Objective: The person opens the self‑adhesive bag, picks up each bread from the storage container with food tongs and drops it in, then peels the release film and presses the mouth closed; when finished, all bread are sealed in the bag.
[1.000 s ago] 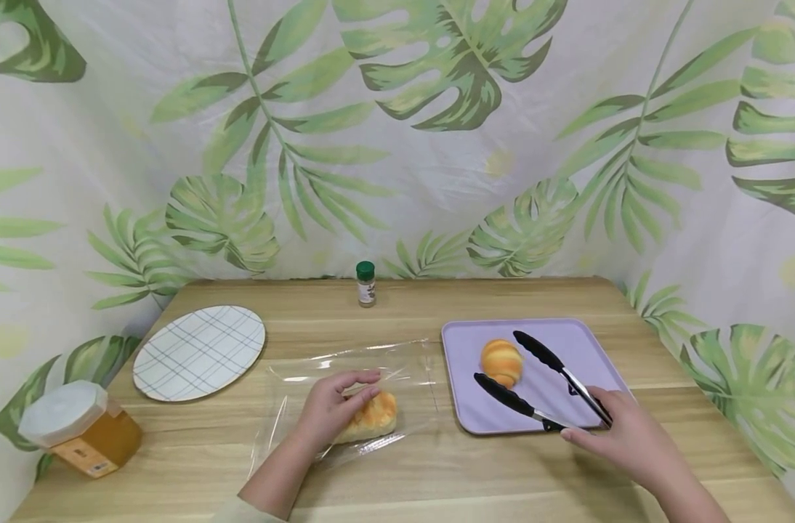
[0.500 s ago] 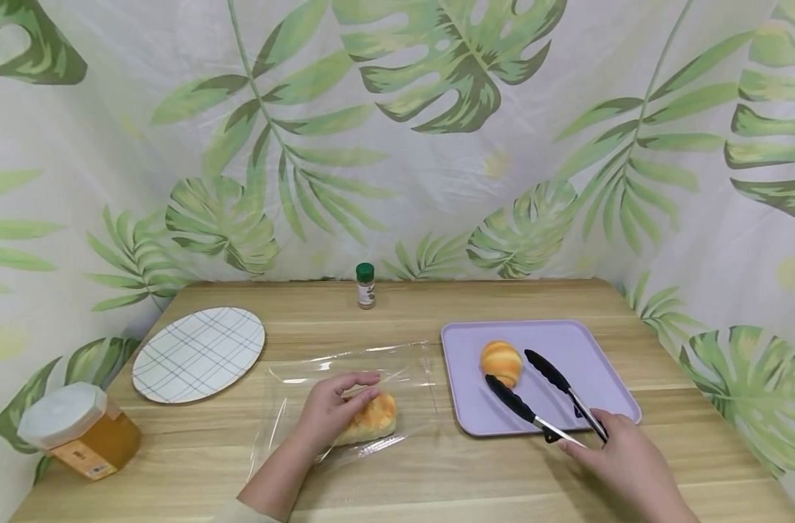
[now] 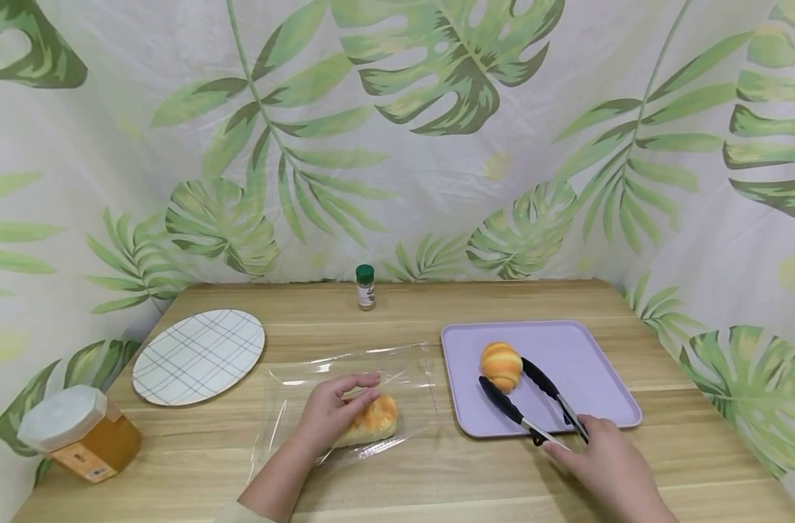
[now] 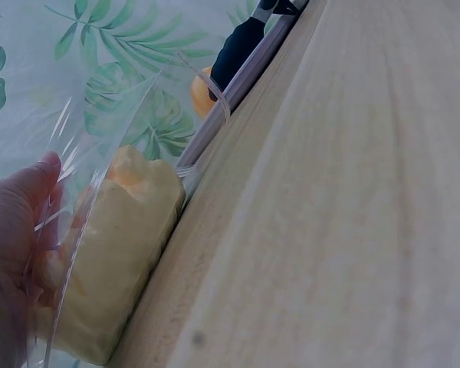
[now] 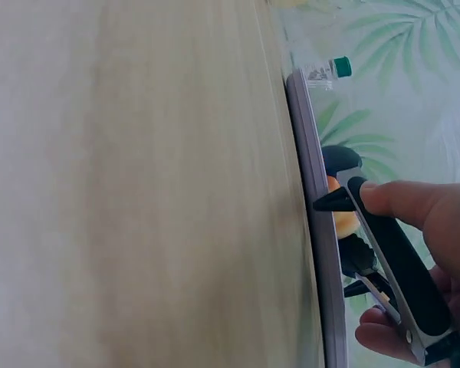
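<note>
My right hand grips a pair of tongs with black tips and metal arms, its thumb along one arm. The spread tongs reach over the lilac tray, their tips on either side of a round striped bun. My left hand, fingers and thumb bent, holds a clear plastic bag at a loaf-shaped piece of bread with a browned top. In the left wrist view, film crosses in front of the fingers and the bread; the palm side is partly hidden.
A checked white plate lies at the left, with a lidded amber jar in front of it. A small green-capped spice bottle stands at the back of the wooden table. Leaf-print cloth hangs behind.
My right hand has drawn the tongs left and toward me, and their arms have come closer together around the bun. My left hand, the bag and the bread stay put.
</note>
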### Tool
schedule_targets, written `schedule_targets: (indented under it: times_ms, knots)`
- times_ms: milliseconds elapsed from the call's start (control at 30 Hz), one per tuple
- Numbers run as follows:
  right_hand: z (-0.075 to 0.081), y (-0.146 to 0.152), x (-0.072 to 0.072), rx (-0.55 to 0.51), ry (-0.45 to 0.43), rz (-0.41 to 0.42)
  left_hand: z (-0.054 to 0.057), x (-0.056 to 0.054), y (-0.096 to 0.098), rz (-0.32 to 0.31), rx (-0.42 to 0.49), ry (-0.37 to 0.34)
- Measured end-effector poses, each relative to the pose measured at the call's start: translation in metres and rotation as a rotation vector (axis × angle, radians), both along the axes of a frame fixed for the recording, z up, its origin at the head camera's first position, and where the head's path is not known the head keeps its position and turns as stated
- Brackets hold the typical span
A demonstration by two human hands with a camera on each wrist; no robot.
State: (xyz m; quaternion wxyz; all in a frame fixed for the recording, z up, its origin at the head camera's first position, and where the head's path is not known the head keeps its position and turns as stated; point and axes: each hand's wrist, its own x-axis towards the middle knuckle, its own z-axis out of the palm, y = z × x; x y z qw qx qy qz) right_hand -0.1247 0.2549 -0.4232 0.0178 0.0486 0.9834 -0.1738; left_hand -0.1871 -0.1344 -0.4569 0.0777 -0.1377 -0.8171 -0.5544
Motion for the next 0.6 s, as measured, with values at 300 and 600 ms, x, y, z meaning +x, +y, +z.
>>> schedule_targets:
  times_ms: [300, 600]
  knots:
    - [-0.002, 0.01, 0.0, 0.022, -0.008, -0.018, -0.001, 0.0, 0.0, -0.004, 0.016, -0.004]
    - [-0.003, 0.019, 0.002, 0.039, 0.056, -0.005, -0.001, 0.0, 0.0, 0.003, 0.004, 0.012]
